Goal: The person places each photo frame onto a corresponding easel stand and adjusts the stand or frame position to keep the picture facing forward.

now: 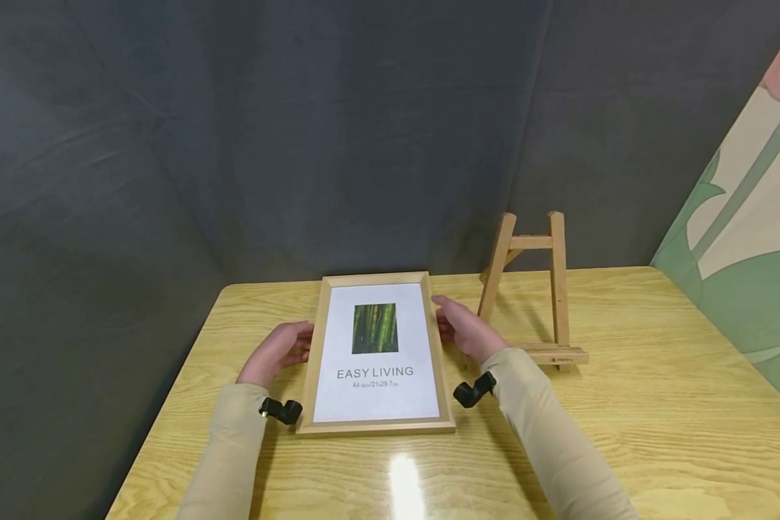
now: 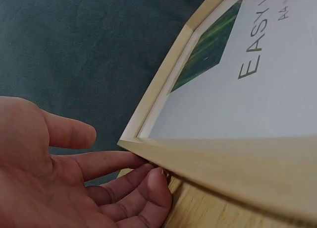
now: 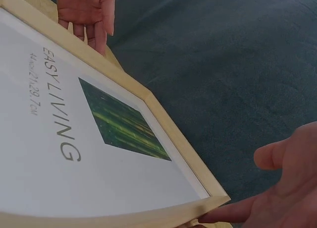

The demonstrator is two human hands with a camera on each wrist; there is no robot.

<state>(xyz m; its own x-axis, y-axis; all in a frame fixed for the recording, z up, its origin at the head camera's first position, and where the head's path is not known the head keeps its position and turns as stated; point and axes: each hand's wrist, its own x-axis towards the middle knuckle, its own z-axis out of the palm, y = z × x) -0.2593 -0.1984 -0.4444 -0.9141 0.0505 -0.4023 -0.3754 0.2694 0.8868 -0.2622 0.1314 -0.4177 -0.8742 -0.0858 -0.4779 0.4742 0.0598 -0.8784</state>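
Note:
A picture frame (image 1: 379, 403) with a light wood border lies face up on the table, its white insert printed "EASY LIVING" under a small green bamboo picture. At its left side is my left hand (image 1: 278, 352); in the left wrist view its fingertips (image 2: 157, 186) meet the frame's lower edge, the thumb held apart. My right hand (image 1: 464, 328) is at the opposite side, index finger (image 3: 230, 211) at the edge and thumb raised off the frame. Some right fingertips are hidden by the border in the right wrist view.
A small wooden easel (image 1: 560, 289) stands on the table just right of my right hand, partly behind my forearm. Dark cloth (image 1: 364, 144) hangs behind the wooden table (image 1: 656, 375). A panel with painted flowers (image 1: 754, 238) borders the right side.

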